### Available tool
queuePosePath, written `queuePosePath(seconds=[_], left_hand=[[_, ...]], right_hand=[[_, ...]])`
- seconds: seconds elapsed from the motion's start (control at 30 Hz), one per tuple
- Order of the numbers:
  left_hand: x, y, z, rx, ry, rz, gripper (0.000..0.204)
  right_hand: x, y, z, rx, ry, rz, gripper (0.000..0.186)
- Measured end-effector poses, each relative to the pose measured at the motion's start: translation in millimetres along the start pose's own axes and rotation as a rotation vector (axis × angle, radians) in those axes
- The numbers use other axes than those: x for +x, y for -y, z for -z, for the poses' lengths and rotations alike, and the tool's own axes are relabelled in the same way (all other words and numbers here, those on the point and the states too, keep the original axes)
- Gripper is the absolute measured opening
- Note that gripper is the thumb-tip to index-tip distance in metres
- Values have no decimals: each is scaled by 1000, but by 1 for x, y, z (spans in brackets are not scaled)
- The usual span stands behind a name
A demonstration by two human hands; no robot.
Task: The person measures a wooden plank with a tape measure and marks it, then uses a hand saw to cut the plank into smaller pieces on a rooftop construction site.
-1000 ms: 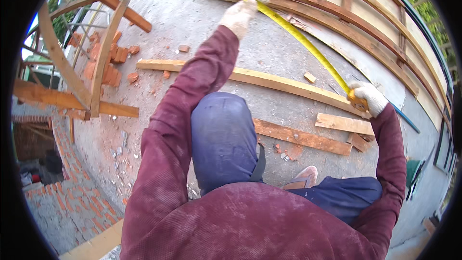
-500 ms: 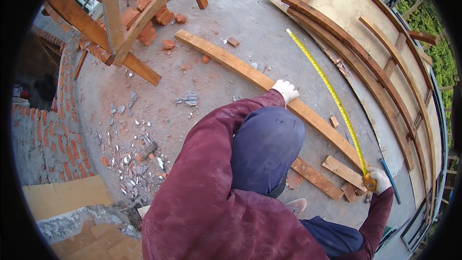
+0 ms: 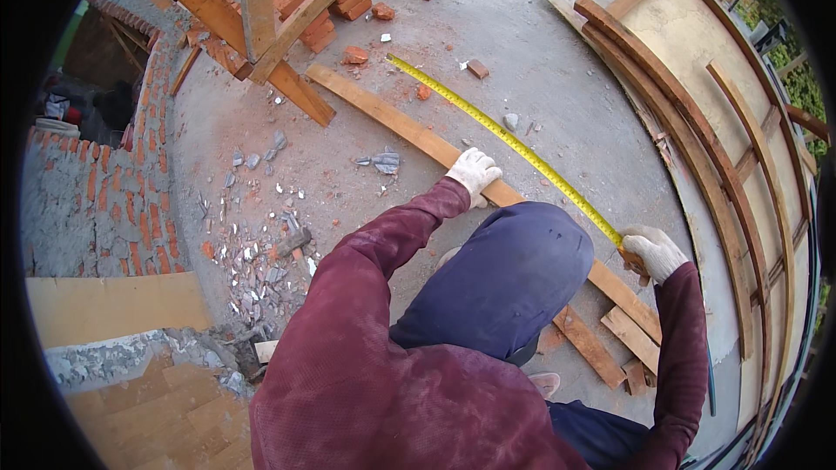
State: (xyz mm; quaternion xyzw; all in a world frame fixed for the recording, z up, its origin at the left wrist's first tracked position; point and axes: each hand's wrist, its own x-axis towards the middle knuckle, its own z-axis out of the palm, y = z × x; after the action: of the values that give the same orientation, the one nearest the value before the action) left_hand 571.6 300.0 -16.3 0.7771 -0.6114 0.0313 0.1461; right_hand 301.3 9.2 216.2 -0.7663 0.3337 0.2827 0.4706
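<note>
A long wooden board lies slantwise on the concrete, its middle partly hidden by my raised knee. My left hand, in a white work glove, is closed over the board's upper part, fingers wrapped on its far edge. In my gloved right hand is a tape measure with an orange case, held above the board's near part. Its yellow blade is drawn out long and runs beside the board on the far side, roughly along it. The blade's free end shows close to the board's far end, not touching it.
Short wood offcuts lie near my right foot. A wooden frame and broken red bricks stand at upper left. Rubble is scattered left of me. Curved timbers on a panel and a blue rod are at right.
My right hand has moved up and left with the tape measure. The blade has swung left, closer in line with the board. My left hand stays on the board as the view shifts.
</note>
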Motion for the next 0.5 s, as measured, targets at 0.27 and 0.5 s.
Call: queuePosePath(seconds=[0.27,0.5], left_hand=[[19,-47,117,-7,-503,-42,28],[33,19,68,-134,315,91,31]], right_hand=[[110,69,-78,-88,133,142,54],[123,72,-91,-103,183,222,61]])
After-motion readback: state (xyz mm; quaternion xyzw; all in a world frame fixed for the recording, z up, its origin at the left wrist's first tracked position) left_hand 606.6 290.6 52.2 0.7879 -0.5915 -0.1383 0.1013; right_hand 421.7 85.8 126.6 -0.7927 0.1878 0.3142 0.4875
